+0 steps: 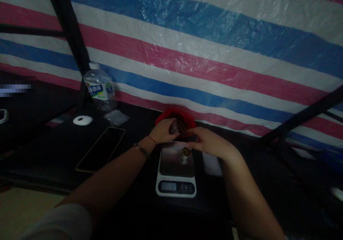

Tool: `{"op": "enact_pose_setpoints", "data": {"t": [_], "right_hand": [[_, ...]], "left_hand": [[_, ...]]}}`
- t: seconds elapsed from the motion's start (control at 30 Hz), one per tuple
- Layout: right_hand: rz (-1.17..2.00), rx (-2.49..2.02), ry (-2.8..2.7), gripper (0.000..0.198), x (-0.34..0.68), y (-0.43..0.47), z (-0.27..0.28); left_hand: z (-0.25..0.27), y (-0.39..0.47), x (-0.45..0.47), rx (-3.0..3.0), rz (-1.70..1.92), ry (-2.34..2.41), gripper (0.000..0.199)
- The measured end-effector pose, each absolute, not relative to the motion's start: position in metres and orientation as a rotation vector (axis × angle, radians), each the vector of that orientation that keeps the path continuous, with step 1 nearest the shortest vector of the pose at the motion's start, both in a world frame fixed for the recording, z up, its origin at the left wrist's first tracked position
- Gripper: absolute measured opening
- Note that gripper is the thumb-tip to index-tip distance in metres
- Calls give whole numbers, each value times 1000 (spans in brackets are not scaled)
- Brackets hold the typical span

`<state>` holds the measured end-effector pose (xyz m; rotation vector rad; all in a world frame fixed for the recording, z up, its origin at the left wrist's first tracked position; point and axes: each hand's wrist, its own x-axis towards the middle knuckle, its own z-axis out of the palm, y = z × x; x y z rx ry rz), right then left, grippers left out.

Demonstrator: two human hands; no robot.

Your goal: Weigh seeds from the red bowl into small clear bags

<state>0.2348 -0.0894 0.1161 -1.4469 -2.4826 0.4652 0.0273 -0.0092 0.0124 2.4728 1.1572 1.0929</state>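
At the back edge of a kitchen scale [177, 161], a red bag [163, 116] stands open with dark contents inside. My left hand [164, 131] is at the bag's mouth, fingers curled around what looks like a small clear plastic bag [174, 127]. From the other side, my right hand [210, 141] reaches in with thumb and forefinger apart; its fingertips are near the dark contents, and whether they touch anything is unclear. One small brownish-gold piece [186, 151] lies on the scale's metal plate, just below my right thumb. The scale's display is lit.
Left of the scale lie a dark phone [102, 150], a white oval object [83, 120] and a clear plastic packet [116, 117], beside a large clear bottle [100, 88]. A pale flat object [212, 164] lies right of the scale. Striped sheeting [187, 54] hangs behind the black table.
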Motion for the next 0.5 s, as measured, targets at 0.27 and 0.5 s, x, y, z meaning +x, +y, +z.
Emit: {"op": "enact_pose_setpoints", "data": {"t": [0.27, 0.5], "right_hand": [[665, -1407, -2335, 41, 240, -114, 56], [673, -1211, -1889, 50, 234, -73, 39]], "left_hand": [[8, -9, 30, 2409, 1104, 1177, 57], [2, -4, 31, 2328, 1140, 1127, 49]]}}
